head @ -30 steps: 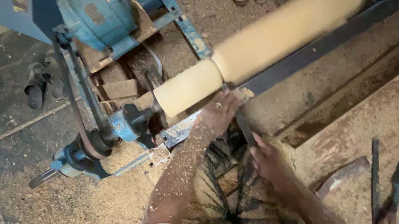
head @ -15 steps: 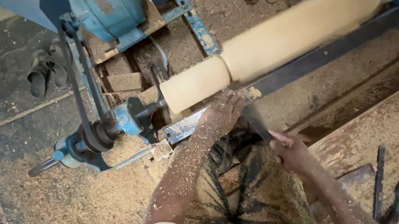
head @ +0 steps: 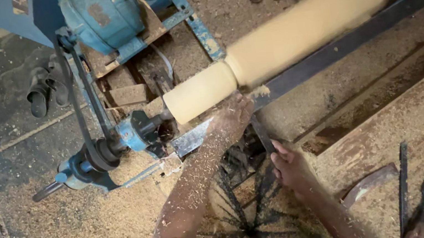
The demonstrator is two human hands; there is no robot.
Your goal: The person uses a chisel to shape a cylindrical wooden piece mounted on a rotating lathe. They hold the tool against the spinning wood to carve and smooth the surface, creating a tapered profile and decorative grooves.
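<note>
Head camera looks steeply down, close over the lathe [head: 131,139].

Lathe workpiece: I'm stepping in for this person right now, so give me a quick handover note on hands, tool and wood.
Left hand: resting on the tool rest, steadying the chisel near the wooden workpiece.
Right hand: grip closed on the chisel's lower end.
Workpiece: mounted on the lathe, blurred as if spinning.
Done: mostly rounded, with a step near the left end and a knob at the far end.
Left: cannot tell the final shape.
Spare chisels lie on the bench, right.
</note>
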